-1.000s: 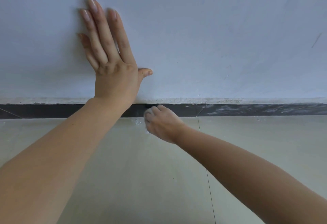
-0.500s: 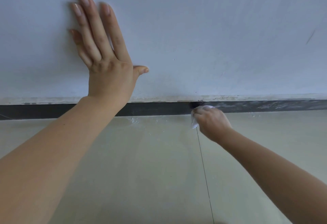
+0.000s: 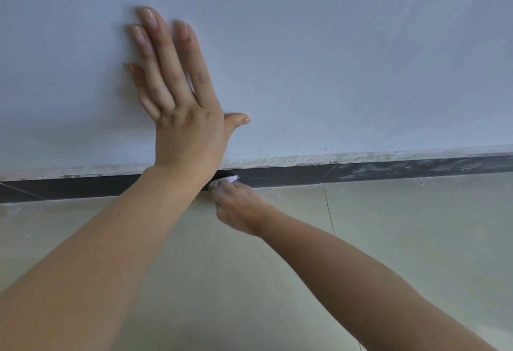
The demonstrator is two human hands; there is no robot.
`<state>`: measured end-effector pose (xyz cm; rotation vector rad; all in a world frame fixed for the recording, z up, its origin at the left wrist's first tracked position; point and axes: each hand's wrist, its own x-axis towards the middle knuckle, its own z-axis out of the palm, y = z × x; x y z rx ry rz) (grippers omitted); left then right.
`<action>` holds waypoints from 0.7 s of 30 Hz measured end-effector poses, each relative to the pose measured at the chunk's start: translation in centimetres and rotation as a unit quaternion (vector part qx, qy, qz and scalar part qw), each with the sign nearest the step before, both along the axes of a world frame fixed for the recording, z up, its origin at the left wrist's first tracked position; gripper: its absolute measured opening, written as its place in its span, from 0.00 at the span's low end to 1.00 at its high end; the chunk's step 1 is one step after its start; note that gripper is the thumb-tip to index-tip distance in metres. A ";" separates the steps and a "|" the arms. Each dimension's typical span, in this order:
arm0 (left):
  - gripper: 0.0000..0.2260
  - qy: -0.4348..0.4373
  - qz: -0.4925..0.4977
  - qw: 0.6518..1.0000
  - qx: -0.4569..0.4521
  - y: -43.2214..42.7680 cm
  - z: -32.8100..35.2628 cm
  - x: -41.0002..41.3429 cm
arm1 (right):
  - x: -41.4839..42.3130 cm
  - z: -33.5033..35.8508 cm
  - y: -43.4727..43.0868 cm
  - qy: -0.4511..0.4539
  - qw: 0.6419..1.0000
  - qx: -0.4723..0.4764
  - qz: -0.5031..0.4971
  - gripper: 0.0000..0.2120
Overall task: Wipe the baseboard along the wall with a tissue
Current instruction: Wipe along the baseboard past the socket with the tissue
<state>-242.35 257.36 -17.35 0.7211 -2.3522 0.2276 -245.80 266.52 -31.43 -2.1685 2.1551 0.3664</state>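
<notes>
At the tips of our right fingers (image 3: 226, 192), a crumpled white tissue (image 3: 230, 178) is pressed against the dark baseboard (image 3: 291, 178), just above the pale floor (image 3: 388, 253). Our right hand (image 3: 241, 209) curls around the tissue, fingers bunched together and clamped on it. Only a small tuft shows above the knuckles, so we cannot tell how much paper is inside the grip.

Up and to the left of those fingers, our left hand (image 3: 188, 134) lies flat on the grey-white wall (image 3: 361, 59). Its fingers (image 3: 156, 53) are straight, close together and pointing up, the thumb is out to the side, and it holds nothing. The left wrist crosses in front of the baseboard just beside the tissue and hides a short stretch of it.

To the right of the tissue-holding fingers, the baseboard looks dark and clean as far as a joint. Beyond the joint it is smeared with pale, dusty streaks. A rough plaster edge runs along its top.
</notes>
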 end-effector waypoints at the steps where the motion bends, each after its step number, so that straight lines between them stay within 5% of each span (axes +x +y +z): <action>1: 0.53 -0.001 -0.002 1.000 0.000 0.0 0.0 0.0 | -0.7 0.0 -0.2 -0.003 1.000 0.016 0.004 0.09; 5: 0.52 0.002 -0.010 1.000 -0.001 -0.2 0.0 0.1 | -4.9 -0.3 4.1 0.049 0.999 -0.021 -0.008 0.11; 9: 0.52 -0.001 -0.009 1.000 -0.013 -0.2 0.1 0.0 | -8.3 1.2 11.0 0.130 0.979 0.077 -0.135 0.14; 11: 0.52 -0.011 -0.004 1.000 -0.014 0.0 0.5 0.0 | -9.4 1.5 14.1 0.098 0.968 0.104 -0.204 0.17; 14: 0.48 -0.018 -0.052 0.998 -0.031 0.6 0.5 -0.1 | -9.0 2.9 16.0 -0.033 0.937 -0.026 -0.346 0.18; 16: 0.47 -0.029 -0.144 0.986 -0.078 1.7 0.1 -0.8 | -8.1 3.3 16.3 -0.164 0.862 -0.163 -0.451 0.14; 21: 0.44 -0.059 -0.252 0.955 -0.144 7.2 0.4 -4.2 | -6.2 3.1 15.4 -0.476 0.517 -0.329 -0.631 0.17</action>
